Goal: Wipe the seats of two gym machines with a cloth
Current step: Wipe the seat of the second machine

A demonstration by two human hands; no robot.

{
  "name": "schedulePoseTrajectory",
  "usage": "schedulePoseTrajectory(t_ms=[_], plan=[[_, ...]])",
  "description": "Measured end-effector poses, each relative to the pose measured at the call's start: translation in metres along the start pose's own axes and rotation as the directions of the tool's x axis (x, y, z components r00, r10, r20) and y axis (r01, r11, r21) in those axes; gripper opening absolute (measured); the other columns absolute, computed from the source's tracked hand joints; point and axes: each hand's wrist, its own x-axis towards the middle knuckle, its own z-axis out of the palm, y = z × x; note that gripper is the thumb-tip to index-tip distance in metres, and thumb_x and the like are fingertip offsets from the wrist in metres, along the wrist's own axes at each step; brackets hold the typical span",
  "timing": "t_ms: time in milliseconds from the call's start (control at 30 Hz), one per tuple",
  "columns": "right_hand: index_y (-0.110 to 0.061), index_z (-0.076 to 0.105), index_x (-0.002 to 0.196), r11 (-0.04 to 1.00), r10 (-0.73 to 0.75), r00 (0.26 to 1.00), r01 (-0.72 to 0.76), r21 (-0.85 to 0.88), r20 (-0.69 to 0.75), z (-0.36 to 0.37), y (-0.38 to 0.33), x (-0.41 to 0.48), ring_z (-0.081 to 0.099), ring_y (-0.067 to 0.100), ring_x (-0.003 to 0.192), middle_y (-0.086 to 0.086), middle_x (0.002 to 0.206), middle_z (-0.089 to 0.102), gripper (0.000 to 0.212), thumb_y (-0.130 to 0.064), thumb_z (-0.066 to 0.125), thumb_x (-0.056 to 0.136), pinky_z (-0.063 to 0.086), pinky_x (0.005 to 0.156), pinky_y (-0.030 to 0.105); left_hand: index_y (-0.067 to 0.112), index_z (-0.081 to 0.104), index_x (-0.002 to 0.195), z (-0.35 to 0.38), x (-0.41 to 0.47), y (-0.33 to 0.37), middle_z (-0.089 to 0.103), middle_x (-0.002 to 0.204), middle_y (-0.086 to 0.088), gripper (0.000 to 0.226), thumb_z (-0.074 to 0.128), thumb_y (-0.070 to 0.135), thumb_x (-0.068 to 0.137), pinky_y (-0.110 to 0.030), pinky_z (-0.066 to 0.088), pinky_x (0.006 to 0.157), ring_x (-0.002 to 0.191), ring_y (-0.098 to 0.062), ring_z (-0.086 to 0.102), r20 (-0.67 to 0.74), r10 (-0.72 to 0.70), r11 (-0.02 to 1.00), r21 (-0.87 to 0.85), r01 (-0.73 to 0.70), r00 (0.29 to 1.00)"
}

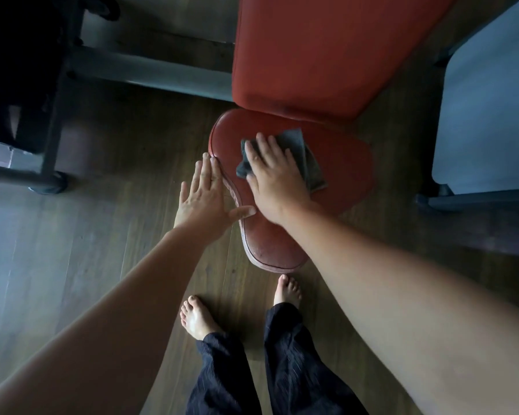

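Nearest, the left hand (203,194) is lying open and empty against the left edge of the red seat (342,163). Farther on, the right hand (274,175) is pressing flat a grey cloth (307,158) mid-seat. This seat seems half wiped; the second machine remains.

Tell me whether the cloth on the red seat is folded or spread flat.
Folded: the grey cloth shows layered edges beside the right hand pressing it on the seat.
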Motion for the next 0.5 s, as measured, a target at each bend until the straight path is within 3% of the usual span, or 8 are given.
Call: schedulePoseTrajectory(t_ms=[133, 200, 300, 400, 500], plan=[[-0.021, 0.025, 0.16, 0.99, -0.136, 0.987, 0.139, -0.022, 0.091, -0.012, 0.049, -0.036, 0.018, 0.024, 0.155, 0.004, 0.169, 0.018, 0.067, -0.048, 0.04, 0.1, 0.021, 0.124, 0.047, 0.015, -0.017, 0.164, -0.004, -0.003, 0.003, -0.02, 0.173, -0.001, 0.139, 0.049, 0.095, 0.071, -0.051, 0.003, 0.131, 0.16, -0.017, -0.018, -0.019, -0.005, 1.0, 0.019, 0.005, 1.0], [-0.022, 0.025, 0.16, 0.991, -0.116, 0.989, 0.122, -0.06, 0.096, -0.02, 0.07, -0.015, 0.021, 0.024, 0.155, 0.005, 0.169, 0.018, 0.07, -0.053, 0.04, 0.099, 0.024, 0.123, 0.047, 0.015, -0.013, 0.165, -0.009, -0.002, 0.008, -0.016, 0.174, 0.001, 0.133, 0.051, 0.091, 0.075, -0.05, 0.001, 0.13, 0.16, -0.016, -0.016, -0.072, 0.027, 0.999, 0.042, -0.024, 0.997], [-0.023, 0.021, 0.16, 0.998, -0.029, 0.995, 0.033, -0.047, 0.096, -0.022, 0.075, 0.008, 0.014, 0.023, 0.156, 0.004, 0.17, 0.014, 0.07, -0.054, 0.04, 0.1, 0.015, 0.126, 0.044, 0.019, -0.006, 0.167, -0.013, 0.005, 0.027, -0.01, 0.175, 0.003, 0.116, 0.05, 0.08, 0.086, -0.048, 0.002, 0.131, 0.161, -0.016, -0.012, -0.152, 0.21, 0.973, 0.131, -0.191, 0.966], [-0.021, 0.025, 0.159, 1.0, 0.018, 1.0, -0.018, 0.021, -0.003, -0.011, 0.067, -0.008, 0.015, 0.026, 0.156, 0.006, 0.168, 0.02, 0.068, -0.051, 0.037, 0.1, 0.014, 0.125, 0.049, 0.017, -0.003, 0.167, -0.006, 0.015, 0.052, -0.011, 0.175, 0.001, 0.11, 0.042, 0.08, 0.089, -0.048, 0.005, 0.132, 0.161, -0.017, -0.013, -0.039, 0.368, 0.9, 0.265, -0.345, 0.929], [-0.021, 0.022, 0.16, 0.996, 0.078, 0.997, -0.077, 0.049, -0.009, -0.006, 0.075, -0.038, 0.013, 0.025, 0.156, 0.005, 0.169, 0.017, 0.066, -0.049, 0.035, 0.101, 0.011, 0.125, 0.048, 0.013, -0.001, 0.166, 0.002, 0.02, 0.059, -0.011, 0.175, -0.002, 0.111, 0.029, 0.086, 0.088, -0.044, 0.004, 0.132, 0.161, -0.017, -0.013, 0.024, 0.378, 0.868, 0.339, -0.363, 0.926]])
